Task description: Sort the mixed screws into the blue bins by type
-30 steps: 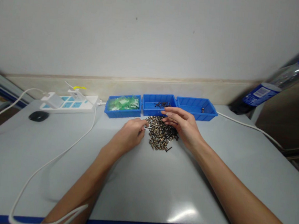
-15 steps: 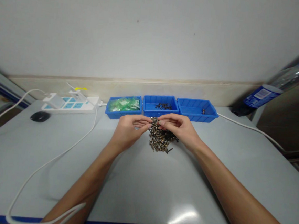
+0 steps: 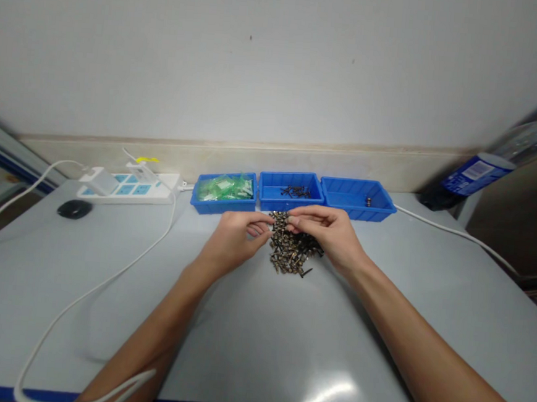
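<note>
A heap of small brass-coloured and dark screws (image 3: 288,252) lies on the grey table, just in front of the blue bins. My left hand (image 3: 235,238) is at the heap's left edge, its thumb and index finger apart with nothing visible between them. From the right, my right hand (image 3: 329,230) reaches over the back of the heap. Its thumb and index finger are pinched together; whatever is between them is too small to name. Part of the heap is hidden under this hand.
Behind the heap stand a blue bin (image 3: 221,206) with green plastic packets, a middle bin (image 3: 268,203) with dark screws, and a right bin (image 3: 351,212) with a few brass-coloured pieces. A power strip (image 3: 161,200), black mouse-like object (image 3: 75,209), white cable (image 3: 104,284) and bottle (image 3: 477,174) surround them.
My left thumb and index finger have parted and drawn slightly left from the heap. My right hand stays pinched over it, a little farther from the left. The view has shifted slightly.
</note>
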Demonstrator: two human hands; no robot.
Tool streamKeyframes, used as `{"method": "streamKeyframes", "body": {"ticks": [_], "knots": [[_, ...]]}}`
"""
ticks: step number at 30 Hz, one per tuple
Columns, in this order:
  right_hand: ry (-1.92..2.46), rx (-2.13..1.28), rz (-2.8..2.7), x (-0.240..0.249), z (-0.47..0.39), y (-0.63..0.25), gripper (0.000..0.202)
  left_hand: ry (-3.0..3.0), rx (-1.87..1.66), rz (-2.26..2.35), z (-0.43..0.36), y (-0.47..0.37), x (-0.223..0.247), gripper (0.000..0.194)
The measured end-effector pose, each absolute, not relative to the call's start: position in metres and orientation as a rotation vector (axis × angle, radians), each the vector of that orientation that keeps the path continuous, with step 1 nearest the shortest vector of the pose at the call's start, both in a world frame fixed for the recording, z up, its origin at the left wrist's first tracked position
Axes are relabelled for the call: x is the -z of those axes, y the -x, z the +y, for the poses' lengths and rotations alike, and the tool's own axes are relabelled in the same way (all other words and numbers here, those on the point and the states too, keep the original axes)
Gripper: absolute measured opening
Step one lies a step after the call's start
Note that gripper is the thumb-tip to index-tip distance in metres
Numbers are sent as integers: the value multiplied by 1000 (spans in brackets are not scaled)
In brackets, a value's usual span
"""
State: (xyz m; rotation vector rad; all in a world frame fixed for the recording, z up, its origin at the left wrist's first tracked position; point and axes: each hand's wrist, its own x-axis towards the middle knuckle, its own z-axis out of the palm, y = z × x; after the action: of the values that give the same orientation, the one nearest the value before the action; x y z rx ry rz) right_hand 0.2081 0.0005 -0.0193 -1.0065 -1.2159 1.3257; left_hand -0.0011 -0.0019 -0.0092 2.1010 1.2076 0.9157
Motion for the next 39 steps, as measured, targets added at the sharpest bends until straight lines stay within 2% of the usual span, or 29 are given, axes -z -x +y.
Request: {"method": "streamKeyframes", "body": {"ticks": [6, 15, 34, 39], "knots": [[950, -1197, -1042, 26, 9, -211, 44, -2493, -698, 1187, 2, 1, 21, 19], [1047, -1208, -1060, 20, 6, -210, 29, -2505, -608, 1187, 2, -1, 25, 14], [1037, -1227, -1086, 20, 7, -211, 28, -2581, -589, 1111, 6, 10, 21, 13], [1047, -1215, -1155, 20, 7, -210, 24, -2332, -764, 1110, 4, 7, 12, 8]]}}
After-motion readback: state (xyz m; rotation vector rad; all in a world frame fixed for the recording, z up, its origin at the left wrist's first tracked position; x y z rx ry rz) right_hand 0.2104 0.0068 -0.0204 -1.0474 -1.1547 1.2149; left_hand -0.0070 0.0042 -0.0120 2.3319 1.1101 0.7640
